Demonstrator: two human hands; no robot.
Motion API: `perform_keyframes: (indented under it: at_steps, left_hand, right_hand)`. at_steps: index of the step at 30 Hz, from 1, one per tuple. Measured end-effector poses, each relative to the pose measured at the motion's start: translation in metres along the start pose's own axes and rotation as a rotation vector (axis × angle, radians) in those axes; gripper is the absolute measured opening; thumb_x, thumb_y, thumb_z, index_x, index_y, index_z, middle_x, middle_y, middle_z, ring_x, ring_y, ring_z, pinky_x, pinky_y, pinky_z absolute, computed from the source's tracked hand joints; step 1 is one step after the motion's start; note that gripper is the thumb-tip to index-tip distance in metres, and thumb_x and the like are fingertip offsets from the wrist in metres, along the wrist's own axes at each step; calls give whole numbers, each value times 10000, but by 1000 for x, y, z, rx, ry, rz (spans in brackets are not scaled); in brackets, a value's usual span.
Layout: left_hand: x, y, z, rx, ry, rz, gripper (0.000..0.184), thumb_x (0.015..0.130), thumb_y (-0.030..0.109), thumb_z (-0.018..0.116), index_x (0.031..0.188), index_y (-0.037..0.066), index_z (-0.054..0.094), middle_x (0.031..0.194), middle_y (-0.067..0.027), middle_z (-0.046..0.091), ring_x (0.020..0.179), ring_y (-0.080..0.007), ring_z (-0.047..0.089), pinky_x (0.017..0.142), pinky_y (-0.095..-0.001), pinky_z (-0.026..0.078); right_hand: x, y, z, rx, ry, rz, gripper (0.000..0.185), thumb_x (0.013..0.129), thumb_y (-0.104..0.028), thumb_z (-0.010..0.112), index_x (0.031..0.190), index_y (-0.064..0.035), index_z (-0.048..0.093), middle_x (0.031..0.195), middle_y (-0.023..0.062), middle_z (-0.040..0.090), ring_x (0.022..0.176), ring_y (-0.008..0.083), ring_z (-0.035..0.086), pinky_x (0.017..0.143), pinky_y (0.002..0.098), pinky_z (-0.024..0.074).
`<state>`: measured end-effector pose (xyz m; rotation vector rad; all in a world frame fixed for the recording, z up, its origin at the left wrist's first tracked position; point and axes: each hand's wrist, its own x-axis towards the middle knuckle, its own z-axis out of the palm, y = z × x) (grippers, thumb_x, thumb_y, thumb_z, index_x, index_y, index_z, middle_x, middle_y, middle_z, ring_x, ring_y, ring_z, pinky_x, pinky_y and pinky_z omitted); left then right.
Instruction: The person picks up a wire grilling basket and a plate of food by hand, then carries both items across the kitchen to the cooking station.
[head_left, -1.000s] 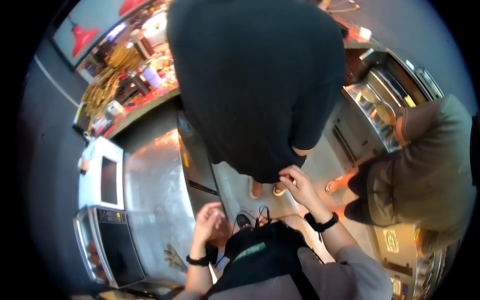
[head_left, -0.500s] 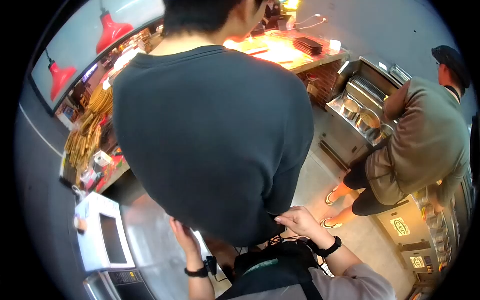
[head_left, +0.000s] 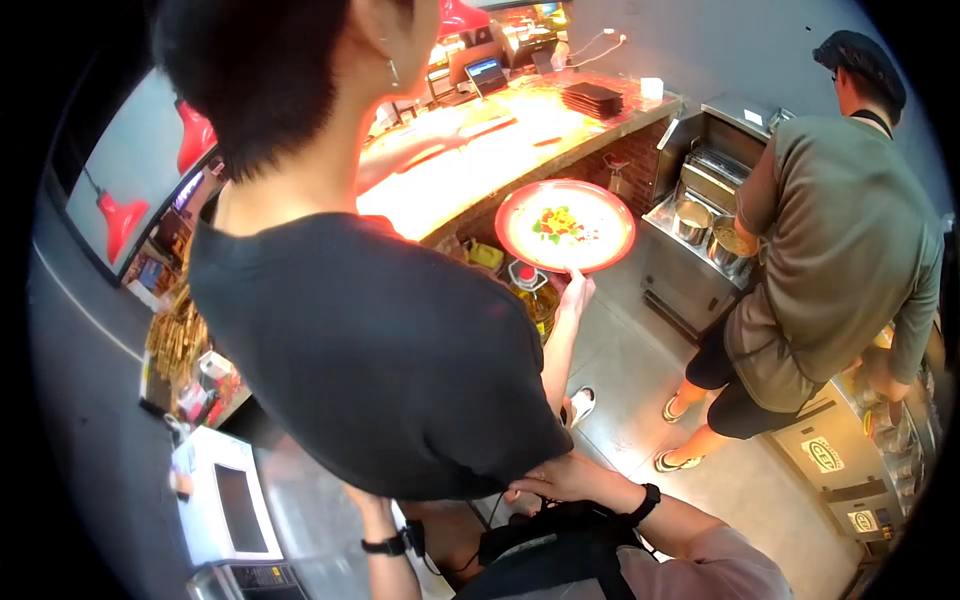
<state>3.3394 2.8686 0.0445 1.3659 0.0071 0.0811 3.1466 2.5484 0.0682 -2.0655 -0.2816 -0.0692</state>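
A person in a black shirt (head_left: pixel 380 350) stands right in front of me, back turned, holding out a red-rimmed plate (head_left: pixel 565 225) with colourful food in one hand. My right hand (head_left: pixel 570 478) is at the lower right hem of that shirt, its fingers closed at the cloth; what they hold is too small to make out. My left hand (head_left: pixel 372 503) is by the lower left edge of the shirt, its fingers hidden behind the cloth. I wear a black band on each wrist.
Another person (head_left: pixel 840 260) stands at the right beside metal pots (head_left: pixel 692 220). A brightly lit counter (head_left: pixel 640 112) bears dark stacked trays (head_left: pixel 592 99). At the lower left, a white microwave (head_left: pixel 205 500) sits on a steel worktop (head_left: pixel 320 540). An oil bottle (head_left: pixel 535 298) stands below the counter.
The black-shirted person's head and the outstretched plate have come into view. My right hand has moved down and slightly left to the hem; my left fingers have gone behind the shirt.
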Motion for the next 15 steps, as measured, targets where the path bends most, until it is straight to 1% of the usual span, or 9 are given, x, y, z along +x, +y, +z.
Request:
perform_keyframes:
  at_steps: [2,3,4,7,8,10,12,14,15]
  left_hand:
    - [5,0,26,-272,-56,-15,520,993,384,432,1380,39,393,1397,-98,452,1264,-248,441,1069,-411,365]
    - [1,9,49,-410,-56,-99,503,987,435,426,1337,73,447,1349,-71,486,1237,-235,457,1064,-421,358]
    - [3,4,59,-405,-60,-95,503,987,435,426,1337,73,447,1349,-71,486,1237,-235,457,1064,-421,358]
    - [5,-18,94,-369,-412,-147,511,985,466,416,1324,87,469,1299,-58,505,1193,-209,473,1018,-418,387]
    - [-12,-5,132,-294,-444,-145,522,987,475,401,1325,83,471,1327,-71,492,1217,-223,465,1023,-413,385]
    - [-29,-3,168,-214,-509,-208,524,989,477,393,1326,83,470,1359,-85,475,1252,-238,445,1028,-410,381]
    - [-37,-15,181,-197,-568,-260,537,989,475,388,1360,91,436,1424,-91,417,1292,-257,408,1060,-433,342]
    - [-38,-24,186,-161,-591,-311,562,975,501,404,1379,109,420,1453,-89,384,1315,-258,384,1079,-441,315]
    - [-37,-27,190,-168,-591,-309,562,975,501,404,1379,109,420,1453,-89,384,1315,-258,384,1079,-441,315]
  right_hand:
    - [-4,16,-2,18,-56,113,411,947,-443,514,860,-80,686,613,45,618,637,218,644,626,349,499]
    - [-9,18,-11,20,-56,108,411,947,-443,514,860,-80,686,613,45,618,637,218,644,626,349,499]
    - [-15,16,-21,54,-58,141,412,952,-445,500,886,-79,678,638,45,629,653,216,648,629,341,498]
    - [-34,32,-35,157,-60,201,390,958,-436,489,939,-92,671,700,45,653,695,208,655,640,329,498]
    - [-40,40,-41,211,-73,217,367,959,-425,492,967,-105,671,735,45,664,720,204,659,648,326,499]
    - [-48,35,-68,195,-14,177,357,959,-416,495,987,-108,673,784,52,675,754,201,663,669,326,503]
    - [-57,38,-84,180,39,139,347,959,-407,498,1006,-112,674,833,59,685,788,198,667,691,326,507]
    - [-61,53,-92,95,231,33,372,954,-386,522,1078,-51,628,888,96,693,827,219,676,743,323,516]
    - [-61,57,-96,88,229,32,372,954,-386,522,1078,-51,628,888,96,693,827,219,676,743,323,516]
